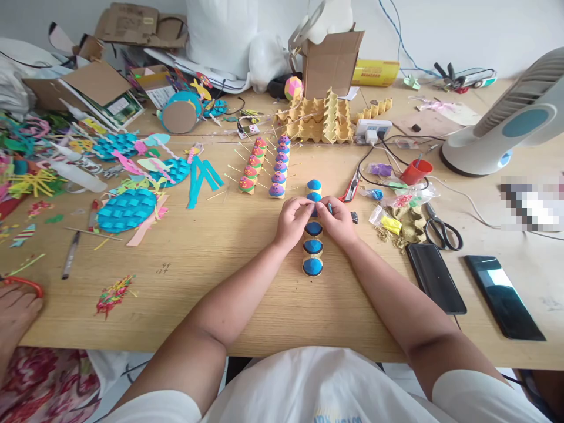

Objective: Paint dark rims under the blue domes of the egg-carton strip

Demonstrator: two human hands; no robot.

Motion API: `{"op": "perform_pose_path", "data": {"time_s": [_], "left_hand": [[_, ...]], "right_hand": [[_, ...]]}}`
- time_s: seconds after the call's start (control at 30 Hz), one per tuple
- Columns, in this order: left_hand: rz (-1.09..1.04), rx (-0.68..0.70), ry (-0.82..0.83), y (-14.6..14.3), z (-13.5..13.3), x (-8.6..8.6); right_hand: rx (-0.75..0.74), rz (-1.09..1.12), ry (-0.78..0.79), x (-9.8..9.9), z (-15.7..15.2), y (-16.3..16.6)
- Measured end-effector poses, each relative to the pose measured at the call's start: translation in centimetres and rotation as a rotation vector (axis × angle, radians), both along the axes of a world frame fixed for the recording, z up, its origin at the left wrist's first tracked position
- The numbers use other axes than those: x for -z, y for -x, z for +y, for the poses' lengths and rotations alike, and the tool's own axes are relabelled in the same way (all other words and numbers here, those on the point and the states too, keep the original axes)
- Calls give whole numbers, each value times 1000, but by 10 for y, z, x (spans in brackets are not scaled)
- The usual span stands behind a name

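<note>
A strip of egg-carton cups (313, 247) lies lengthwise before me, its domes covered in blue. Black bands ring the lower rims of the nearer cups. Over the upper middle cups, my left hand (294, 222) and my right hand (338, 222) meet with thumbs and fingertips pinched together. Whatever they pinch is too small or too hidden to name. Parts of the cups beneath my fingers are covered. A small black piece (355, 217) sits just right of my right hand. Further off stand two finished-looking strips, one red and green (251, 170), one purple and pink (279, 170).
Right: a red utility knife (351, 187), clay packets (390, 224), scissors (443, 232), two phone-like slabs (436, 279), a red cup (416, 171) and a fan (497, 129). Left: blue woven discs (127, 210), a pen (71, 255), clay scraps (113, 295). Another person's hand (17, 308) holds orange-handled scissors.
</note>
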State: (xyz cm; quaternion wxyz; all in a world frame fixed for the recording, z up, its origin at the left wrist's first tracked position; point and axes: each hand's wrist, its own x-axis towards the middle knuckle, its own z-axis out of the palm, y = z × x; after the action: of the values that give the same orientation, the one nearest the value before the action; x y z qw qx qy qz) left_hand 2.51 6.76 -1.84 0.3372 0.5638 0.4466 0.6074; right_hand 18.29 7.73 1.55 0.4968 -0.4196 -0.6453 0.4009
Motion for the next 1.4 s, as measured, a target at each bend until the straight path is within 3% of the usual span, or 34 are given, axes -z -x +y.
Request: {"op": "perform_pose_path", "data": {"time_s": [0.17, 0.47, 0.73, 1.0, 1.27, 1.4], "left_hand": [[-76, -7, 33, 0, 2, 2], [-167, 29, 38, -1, 1, -3], [-85, 16, 47, 2, -1, -4], [-34, 13, 17, 1, -5, -9], [40, 32, -23, -1, -10, -16], [44, 20, -15, -1, -10, -16]], "right_hand": [[-5, 82, -15, 3, 1, -1], [-207, 160, 71, 9, 3, -1], [-134, 178, 51, 4, 2, -1], [80, 294, 111, -1, 2, -1], [86, 385, 211, -1, 7, 0], [14, 417, 232, -4, 6, -2]]}}
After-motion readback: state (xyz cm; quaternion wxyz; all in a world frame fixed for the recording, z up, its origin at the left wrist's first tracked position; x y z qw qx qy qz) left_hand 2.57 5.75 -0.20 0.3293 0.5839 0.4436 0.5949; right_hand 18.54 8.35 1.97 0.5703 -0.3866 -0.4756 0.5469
